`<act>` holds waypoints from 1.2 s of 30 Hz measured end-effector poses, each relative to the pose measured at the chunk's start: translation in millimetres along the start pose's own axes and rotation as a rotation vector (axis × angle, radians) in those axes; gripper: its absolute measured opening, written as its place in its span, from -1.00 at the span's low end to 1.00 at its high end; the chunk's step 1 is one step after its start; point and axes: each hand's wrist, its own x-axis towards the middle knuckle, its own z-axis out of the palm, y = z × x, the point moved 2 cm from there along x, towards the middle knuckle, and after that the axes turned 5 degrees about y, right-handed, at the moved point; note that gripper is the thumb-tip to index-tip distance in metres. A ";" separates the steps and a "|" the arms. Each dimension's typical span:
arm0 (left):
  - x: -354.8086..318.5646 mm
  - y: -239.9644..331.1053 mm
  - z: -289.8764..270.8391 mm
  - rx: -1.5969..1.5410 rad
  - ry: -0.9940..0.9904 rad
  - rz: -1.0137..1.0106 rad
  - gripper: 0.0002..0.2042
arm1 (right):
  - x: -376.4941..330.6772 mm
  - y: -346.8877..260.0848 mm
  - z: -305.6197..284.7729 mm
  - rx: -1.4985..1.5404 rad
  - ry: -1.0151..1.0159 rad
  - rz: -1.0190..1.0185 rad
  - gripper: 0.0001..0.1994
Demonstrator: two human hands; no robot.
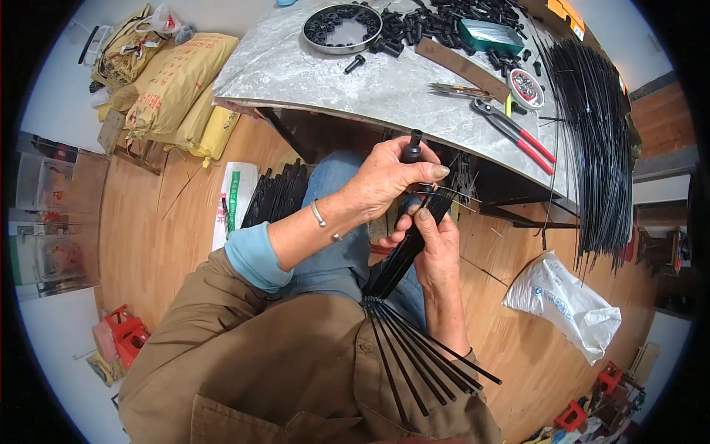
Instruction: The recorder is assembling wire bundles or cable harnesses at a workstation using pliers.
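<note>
What looks like a black umbrella frame [396, 265] slants across my lap, its slim ribs [433, 359] fanning out at the lower end. My left hand [388, 177] is closed around a black tubular piece [416, 139] at the frame's upper end, with the thumb bent over it. Just below, my right hand [438, 248] pinches the upper part of the ribs between thumb and fingers. A thin wire [462, 197] sticks out to the right between the two hands. Exactly what lies between the fingertips is hidden.
On the grey table [296, 81] ahead are a round tray of black fittings [314, 33], a green box [488, 35], a flat bar [462, 68], red-handled pliers [518, 137] and thin black rods [592, 140]. Yellow sacks [174, 92] and a white bag [562, 307] flank me.
</note>
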 end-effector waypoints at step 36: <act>-32.2 -10.2 -6.9 0.180 0.055 0.067 -0.76 | -3.9 -11.3 6.1 -0.415 0.110 -0.316 -0.82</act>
